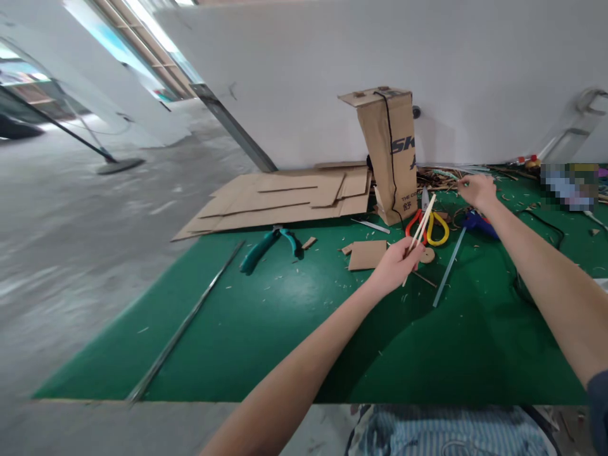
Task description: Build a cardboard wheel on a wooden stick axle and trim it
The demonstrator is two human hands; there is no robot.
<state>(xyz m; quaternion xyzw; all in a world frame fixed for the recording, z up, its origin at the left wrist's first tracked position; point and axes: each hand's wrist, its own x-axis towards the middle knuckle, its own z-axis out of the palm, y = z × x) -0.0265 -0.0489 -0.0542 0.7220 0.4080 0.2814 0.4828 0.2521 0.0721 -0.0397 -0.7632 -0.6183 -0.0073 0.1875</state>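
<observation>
My left hand (395, 263) is closed around a few thin pale wooden sticks (422, 221), held upright at a slant over the table. Just beyond it lie scissors (437, 229) with red and yellow handles, and a small round cardboard disc (427, 255) is close to its fingers. My right hand (479, 191) reaches farther back, over a heap of twigs and scraps (441, 180). Its fingers are pinched together; whatever they may hold is too small to make out. Below my right wrist sits a blue glue gun (481, 225), with a clear glue stick (449, 269) near it.
A tall cardboard box (392, 152) with a black cord stands against the wall. Flat cardboard sheets (285, 196) lie left of it. Teal pliers (259, 251), a cardboard square (368, 254) and a long metal strip (190, 316) rest on the green table (294, 342).
</observation>
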